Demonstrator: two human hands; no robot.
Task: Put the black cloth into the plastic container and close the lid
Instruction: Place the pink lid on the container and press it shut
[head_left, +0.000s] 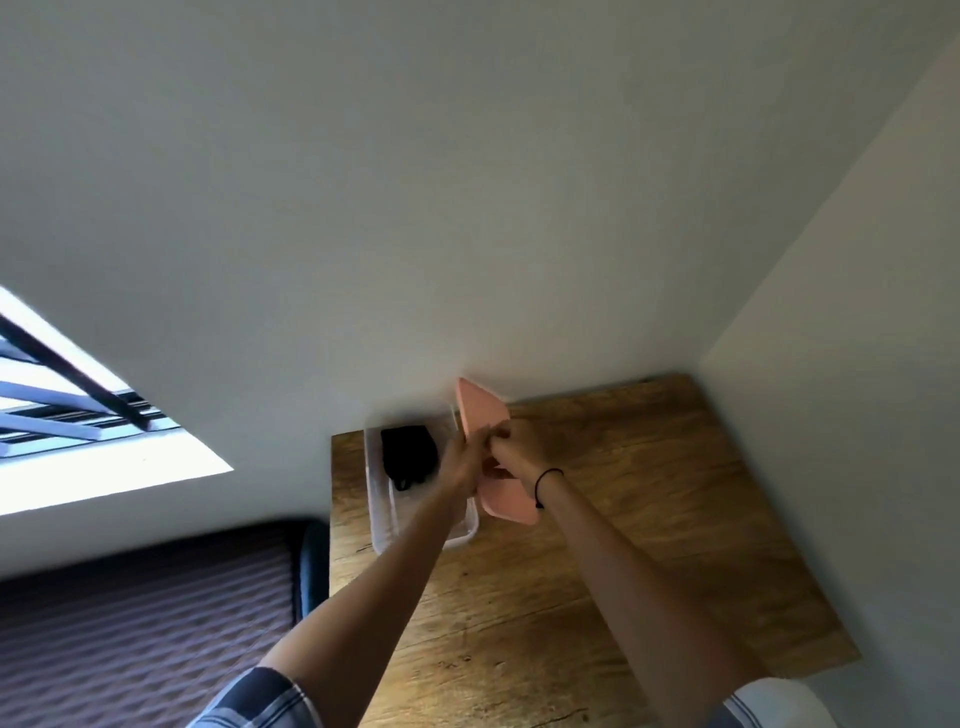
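Note:
The black cloth (408, 453) lies folded inside the clear plastic container (382, 512), which sits at the far left corner of the wooden table (597, 519). The pink lid (483, 410) is held tilted up on edge along the container's right side. My left hand (462, 462) grips the lid from the left and my right hand (511, 447) grips it from the right, the fingers of both meeting on it. A black band circles my right wrist.
The table stands in a corner, with white walls (467, 208) behind it and to its right. A window (78, 415) is at the left. A dark striped surface (145, 623) lies below the table's left edge.

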